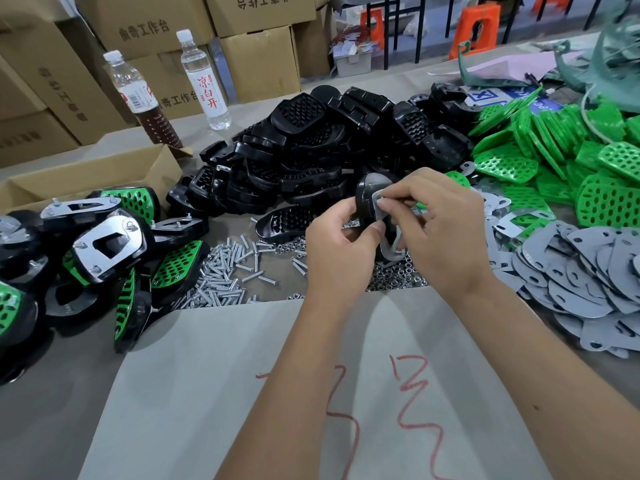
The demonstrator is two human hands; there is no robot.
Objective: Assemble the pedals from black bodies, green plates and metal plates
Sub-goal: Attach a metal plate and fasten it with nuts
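Above the surface [207, 393]: one black body [367, 195] gripped in left hand [337, 242], one metal plate [387, 233] pinched against it by right hand [438, 225]. Two bottles [204, 77] behind; heaps beyond counting.

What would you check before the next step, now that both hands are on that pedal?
1. Left hand grips the black body: ok.
2. Right hand pinches the metal plate against the body: ok.
3. Plate holes lined up with the body: cannot tell.
4. Green plate already fitted on this pedal: cannot tell.
5. Screws within reach: ok.
6. Nuts close by: ok.
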